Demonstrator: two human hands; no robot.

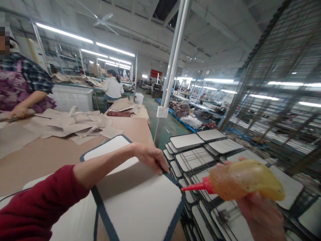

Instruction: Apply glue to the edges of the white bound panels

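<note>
A white panel with a dark blue border (140, 197) is tilted up in front of me, its corners rounded. My left hand (150, 157) reaches across from the left and pinches the panel's far edge between thumb and fingers. In my right hand (260, 211) is a yellowish squeeze glue bottle (245, 179) with a red nozzle (198, 186). The nozzle's tip is at the blue border by the panel's right corner. Whether glue is coming out, I cannot tell. Another white panel (75, 207) lies under my left forearm.
Wire racks holding several similar panels (194, 160) stand at right. On the brown table (132, 129) lie beige cut pieces (67, 124). A metal post with a socket box (162, 112) rises behind the table. A co-worker's hand (21, 110) is at far left.
</note>
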